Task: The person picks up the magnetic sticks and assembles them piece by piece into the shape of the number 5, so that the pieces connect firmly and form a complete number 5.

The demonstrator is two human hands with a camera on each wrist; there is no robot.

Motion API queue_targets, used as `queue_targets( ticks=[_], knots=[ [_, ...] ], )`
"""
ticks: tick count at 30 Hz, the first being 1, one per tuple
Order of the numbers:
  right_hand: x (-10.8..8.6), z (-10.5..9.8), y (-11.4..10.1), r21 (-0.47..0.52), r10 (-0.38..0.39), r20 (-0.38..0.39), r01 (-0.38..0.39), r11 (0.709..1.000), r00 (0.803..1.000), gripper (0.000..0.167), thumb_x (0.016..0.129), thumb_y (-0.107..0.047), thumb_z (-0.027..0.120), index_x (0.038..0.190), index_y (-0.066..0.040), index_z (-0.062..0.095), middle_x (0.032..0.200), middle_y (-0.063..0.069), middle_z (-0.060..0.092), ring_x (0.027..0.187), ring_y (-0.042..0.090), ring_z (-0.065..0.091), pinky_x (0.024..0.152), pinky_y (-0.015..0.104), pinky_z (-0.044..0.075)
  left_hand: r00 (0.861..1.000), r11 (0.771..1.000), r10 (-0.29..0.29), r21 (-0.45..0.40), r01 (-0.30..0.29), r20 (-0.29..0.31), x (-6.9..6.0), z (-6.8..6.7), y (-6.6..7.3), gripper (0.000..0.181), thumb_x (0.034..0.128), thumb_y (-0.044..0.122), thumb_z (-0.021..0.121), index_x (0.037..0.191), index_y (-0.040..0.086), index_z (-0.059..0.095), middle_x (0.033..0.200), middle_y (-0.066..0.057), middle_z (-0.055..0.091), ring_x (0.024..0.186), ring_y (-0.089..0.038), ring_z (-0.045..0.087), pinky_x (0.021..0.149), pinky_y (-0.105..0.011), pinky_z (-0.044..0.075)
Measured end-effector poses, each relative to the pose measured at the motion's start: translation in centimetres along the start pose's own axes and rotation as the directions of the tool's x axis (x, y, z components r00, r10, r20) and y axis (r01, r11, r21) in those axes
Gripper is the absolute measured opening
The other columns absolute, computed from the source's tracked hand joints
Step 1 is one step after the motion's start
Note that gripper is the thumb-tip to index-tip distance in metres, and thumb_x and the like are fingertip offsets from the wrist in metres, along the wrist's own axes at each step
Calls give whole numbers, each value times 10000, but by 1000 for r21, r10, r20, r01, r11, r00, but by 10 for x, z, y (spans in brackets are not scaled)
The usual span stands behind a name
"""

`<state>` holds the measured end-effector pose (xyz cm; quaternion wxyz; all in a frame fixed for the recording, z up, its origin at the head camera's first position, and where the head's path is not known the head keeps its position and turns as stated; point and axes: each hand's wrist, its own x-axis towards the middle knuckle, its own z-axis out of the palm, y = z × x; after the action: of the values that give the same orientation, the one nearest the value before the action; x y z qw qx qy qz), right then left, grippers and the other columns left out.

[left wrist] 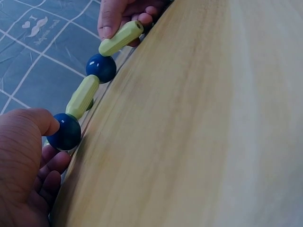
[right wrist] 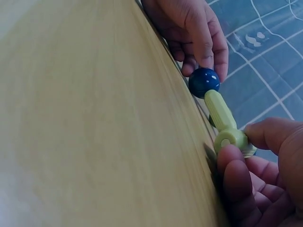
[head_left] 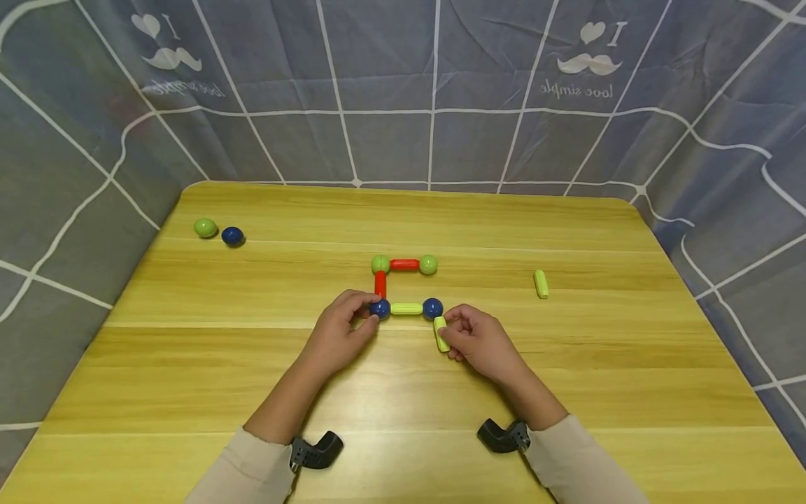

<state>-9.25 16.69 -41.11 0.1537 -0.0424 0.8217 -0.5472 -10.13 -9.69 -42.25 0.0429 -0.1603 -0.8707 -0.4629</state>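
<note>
My left hand (head_left: 340,332) holds a blue ball (head_left: 380,310) between thumb and fingers. A yellow-green rod (head_left: 406,308) joins this ball to a second blue ball (head_left: 432,307). With thumb and fingers, my right hand (head_left: 485,343) pinches another yellow-green rod (left wrist: 120,39); its far end meets the second blue ball in the left wrist view. Behind the left ball runs a red rod (head_left: 380,283) up to a green ball (head_left: 380,264). From there another red rod (head_left: 404,264) leads right to a second green ball (head_left: 428,264).
A loose yellow-green rod (head_left: 541,284) lies on the wooden table (head_left: 630,392) to the right. Toward the back left sit a loose green ball (head_left: 205,227) and a dark blue ball (head_left: 233,236). A grey checked curtain (head_left: 390,147) surrounds the table's back and sides.
</note>
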Motion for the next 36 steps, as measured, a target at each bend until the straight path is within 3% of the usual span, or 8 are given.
queue_targets(
  ticks=[16, 36],
  knots=[
    [0, 5, -2, -61, -17, -5, 16, 998, 1000, 154, 939, -130, 693, 1051, -52, 624, 658, 34, 596, 572, 203, 592, 511, 251, 441, 999, 1000, -31, 3, 31, 13, 0, -1, -1, 269, 921, 71, 676, 1189, 84, 680, 1117, -31, 629, 921, -167, 594, 802, -360, 503],
    [0, 7, -4, -109, -8, -26, 5, 994, 1000, 178, 931, -155, 714, 1051, -69, 615, 729, 15, 629, 583, 192, 583, 531, 269, 457, 1000, 1000, -2, 3, 2, 17, 1, -1, -2, 267, 925, 82, 677, 1192, 70, 676, 1120, -44, 630, 929, -168, 599, 810, -362, 510]
  ],
)
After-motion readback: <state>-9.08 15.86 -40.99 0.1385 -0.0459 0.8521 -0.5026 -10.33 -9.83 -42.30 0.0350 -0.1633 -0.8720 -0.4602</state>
